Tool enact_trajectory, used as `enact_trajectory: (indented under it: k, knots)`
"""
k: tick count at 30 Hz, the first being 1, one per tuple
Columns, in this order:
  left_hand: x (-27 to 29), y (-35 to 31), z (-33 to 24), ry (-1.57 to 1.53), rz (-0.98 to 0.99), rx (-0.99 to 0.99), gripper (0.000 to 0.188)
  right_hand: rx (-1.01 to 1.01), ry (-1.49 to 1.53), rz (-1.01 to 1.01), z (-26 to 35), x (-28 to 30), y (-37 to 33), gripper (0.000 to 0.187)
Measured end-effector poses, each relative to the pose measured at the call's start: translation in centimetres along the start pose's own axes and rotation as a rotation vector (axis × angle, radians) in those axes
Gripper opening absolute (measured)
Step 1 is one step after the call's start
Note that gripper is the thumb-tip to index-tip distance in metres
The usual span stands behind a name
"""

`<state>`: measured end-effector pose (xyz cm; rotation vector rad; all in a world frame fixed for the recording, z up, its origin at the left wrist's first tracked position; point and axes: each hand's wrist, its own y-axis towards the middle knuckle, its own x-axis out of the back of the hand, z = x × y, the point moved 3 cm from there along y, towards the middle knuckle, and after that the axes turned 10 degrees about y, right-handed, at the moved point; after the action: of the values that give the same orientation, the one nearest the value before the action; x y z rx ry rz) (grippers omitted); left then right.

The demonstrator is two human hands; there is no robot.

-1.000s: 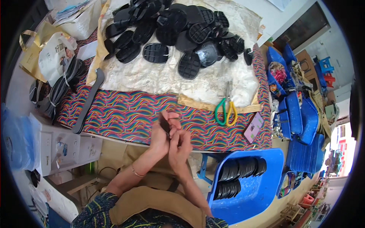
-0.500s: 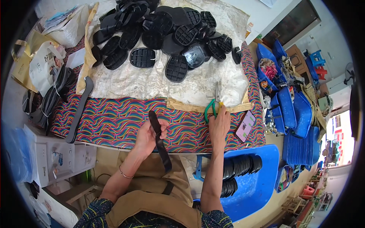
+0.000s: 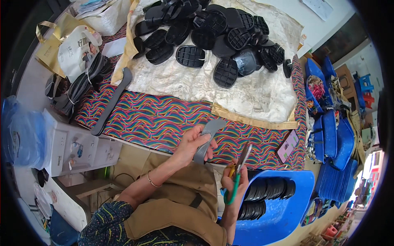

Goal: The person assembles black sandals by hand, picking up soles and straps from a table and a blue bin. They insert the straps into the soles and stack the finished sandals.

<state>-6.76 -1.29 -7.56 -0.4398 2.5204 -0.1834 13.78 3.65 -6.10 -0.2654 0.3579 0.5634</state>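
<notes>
My left hand (image 3: 194,144) is closed around a dark strap (image 3: 212,128) with a widened, rounded end. Its greyish face is turned up, above the near edge of the patterned table. To the right and nearer my body, my right hand (image 3: 243,178) grips a pair of scissors (image 3: 235,188) with a green handle and some yellow on it. The metal blades point up and away, apart from the strap. A similar long strap (image 3: 111,103) lies on the table to the left.
Black soles (image 3: 191,56) pile up on a white sheet (image 3: 176,86) at the back. A phone (image 3: 287,146) lies at the table's right. Below it, a blue tub (image 3: 283,221) holds rows of black pieces. Bundled dark straps (image 3: 82,90) and bags (image 3: 78,55) sit far left.
My right hand has lifted the scissors off the sheet's edge and drawn them toward my body. My left hand has turned the strap, bringing its greyish face up. The whole view has shifted.
</notes>
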Motion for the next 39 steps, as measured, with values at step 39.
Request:
enact_trajectory:
  k: [39]
  knots:
    - [-2.5, -3.2, -0.9, 0.288, -0.046, -0.047, 0.05, -0.1, 0.075, -0.101, -2.6, -2.5, 1.2, 0.054]
